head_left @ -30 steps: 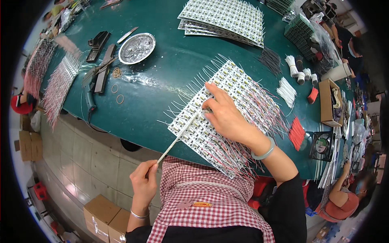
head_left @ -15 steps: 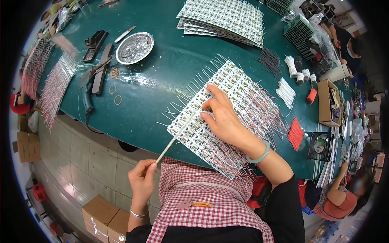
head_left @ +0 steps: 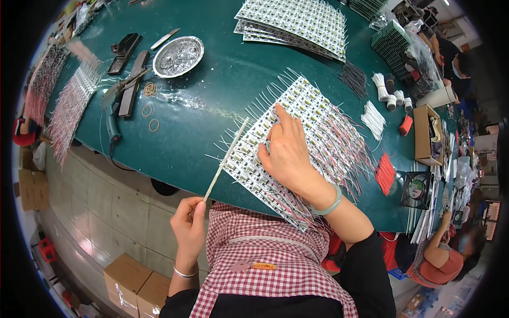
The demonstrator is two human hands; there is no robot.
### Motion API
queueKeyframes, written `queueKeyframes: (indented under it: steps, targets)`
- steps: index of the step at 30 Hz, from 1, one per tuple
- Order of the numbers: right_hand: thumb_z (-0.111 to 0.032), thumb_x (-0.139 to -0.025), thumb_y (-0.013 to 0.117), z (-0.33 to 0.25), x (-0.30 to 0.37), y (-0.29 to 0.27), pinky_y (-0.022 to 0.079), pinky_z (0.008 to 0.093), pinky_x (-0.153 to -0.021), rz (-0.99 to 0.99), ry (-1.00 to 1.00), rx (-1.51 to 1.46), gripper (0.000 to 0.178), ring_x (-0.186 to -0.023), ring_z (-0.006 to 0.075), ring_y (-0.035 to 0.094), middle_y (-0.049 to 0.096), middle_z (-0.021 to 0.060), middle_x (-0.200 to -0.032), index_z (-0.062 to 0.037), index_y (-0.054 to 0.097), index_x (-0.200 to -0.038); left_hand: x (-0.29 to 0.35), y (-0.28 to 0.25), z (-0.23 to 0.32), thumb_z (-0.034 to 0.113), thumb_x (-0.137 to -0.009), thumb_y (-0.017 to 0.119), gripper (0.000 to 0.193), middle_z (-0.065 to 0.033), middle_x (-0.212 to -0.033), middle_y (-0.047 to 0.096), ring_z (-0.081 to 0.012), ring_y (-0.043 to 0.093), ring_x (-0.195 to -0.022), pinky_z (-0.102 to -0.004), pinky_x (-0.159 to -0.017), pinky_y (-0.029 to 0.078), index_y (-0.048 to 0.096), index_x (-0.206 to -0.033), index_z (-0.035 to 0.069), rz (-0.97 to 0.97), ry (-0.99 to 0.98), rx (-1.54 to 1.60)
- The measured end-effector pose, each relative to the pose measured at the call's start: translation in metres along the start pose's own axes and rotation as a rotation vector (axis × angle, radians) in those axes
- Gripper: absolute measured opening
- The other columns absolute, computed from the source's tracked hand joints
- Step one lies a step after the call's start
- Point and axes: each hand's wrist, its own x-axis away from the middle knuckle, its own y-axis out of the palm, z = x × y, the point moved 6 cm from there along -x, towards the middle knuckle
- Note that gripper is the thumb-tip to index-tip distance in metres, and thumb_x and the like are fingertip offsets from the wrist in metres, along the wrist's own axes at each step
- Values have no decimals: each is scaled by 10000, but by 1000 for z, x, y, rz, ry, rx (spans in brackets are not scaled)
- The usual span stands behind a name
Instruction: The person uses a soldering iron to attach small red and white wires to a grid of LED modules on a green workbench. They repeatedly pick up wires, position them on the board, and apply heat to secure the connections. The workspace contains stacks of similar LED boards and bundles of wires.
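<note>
A panel of small circuit boards [head_left: 254, 139] lies slantwise on the table before me, with white wires along its far left edge and red and white wires along its right side. My right hand [head_left: 289, 153] rests on the panel, index finger stretched out and thumb apart, nothing visible in it. Between the thumb and fingers of my left hand [head_left: 189, 222] is the near end of a thin pale stick [head_left: 216, 179]. This stick slants up past the panel's left edge, its far end over the wires there, apart from my right hand.
Beyond the panel stands a stack of similar panels [head_left: 291, 26]. A metal bowl [head_left: 178, 56] with silvery bits, a soldering iron [head_left: 112, 124] and rubber bands [head_left: 154, 125] lie to the left. Bundles of white wires [head_left: 373, 120] and red wires [head_left: 385, 174] lie to the right.
The stick has swung left, its far end moving off the panel's rows and away from my right hand's fingers. My right hand has shifted slightly, its fingers straighter.
</note>
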Motion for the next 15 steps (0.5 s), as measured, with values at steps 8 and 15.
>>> queueKeyframes:
  steps: [8,15]
  targets:
    - [-38,-774,661,0,-3,2,391,519,-1021,96,-6,40,175,-1210,425,492,467,300,-1380,76,590,-887,-44,47,22,53,-920,664,133,-49,-874,688,-61,597,-751,-214,-647,469,656,-1004,-50,-85,24,128]
    - [20,-759,638,10,1,3,420,481,-969,142,34,-111,139,-1127,383,532,529,264,-1318,102,619,-870,-92,88,58,49,-824,710,118,-158,-717,660,-180,624,-616,-306,-594,479,694,-892,-47,-224,217,-255]
